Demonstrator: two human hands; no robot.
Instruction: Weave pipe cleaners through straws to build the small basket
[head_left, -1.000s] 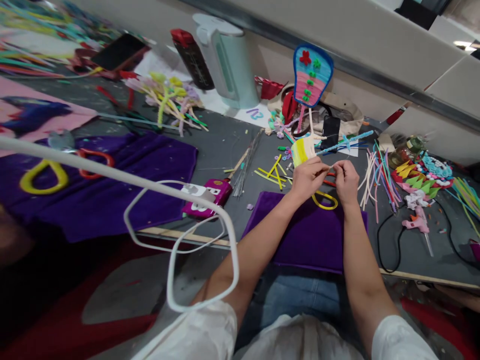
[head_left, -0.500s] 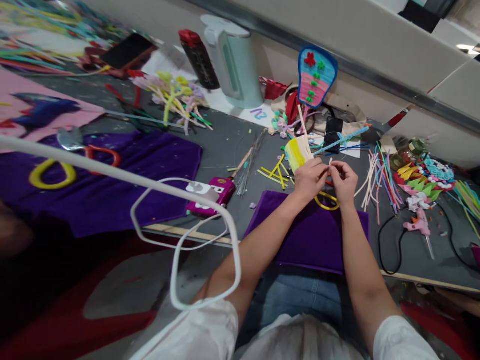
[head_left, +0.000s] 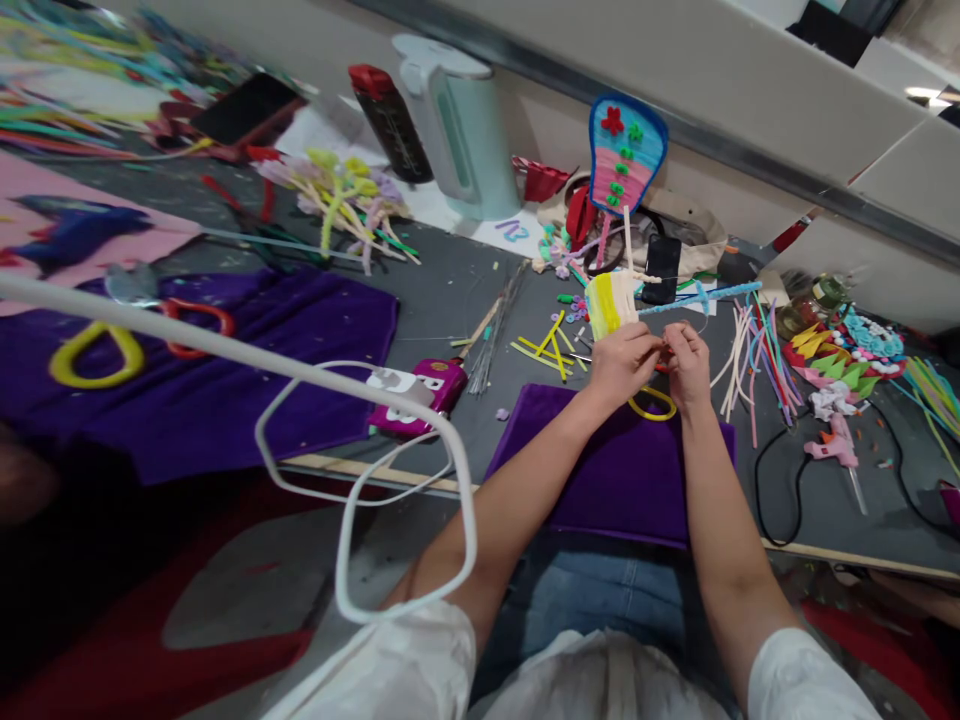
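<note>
My left hand (head_left: 624, 362) is closed on the lower edge of a yellow and cream fan-shaped piece (head_left: 611, 303) made of fuzzy strips. Touching or nearly touching it, my right hand (head_left: 685, 360) is pinched, and whatever its fingertips hold is too small to make out. A light blue fuzzy stem (head_left: 701, 297) extends to the right just behind my hands. Beneath them, yellow-handled scissors (head_left: 652, 403) lie at the top of a folded purple cloth (head_left: 600, 465). Short yellow strips (head_left: 553, 347) are on the table left of my left hand.
A white cable (head_left: 405, 395) loops across the left foreground near a magenta power strip (head_left: 427, 390). Behind stand a kettle (head_left: 476, 140) and a bottle (head_left: 391, 125). A pink glue gun (head_left: 836, 447) lies right; another person's hand (head_left: 26, 475) is blurred at far left.
The yellow and cream piece has shifted slightly right and turned more upright. Both hands have drawn closer together at the fingertips. The whole view has moved a little.
</note>
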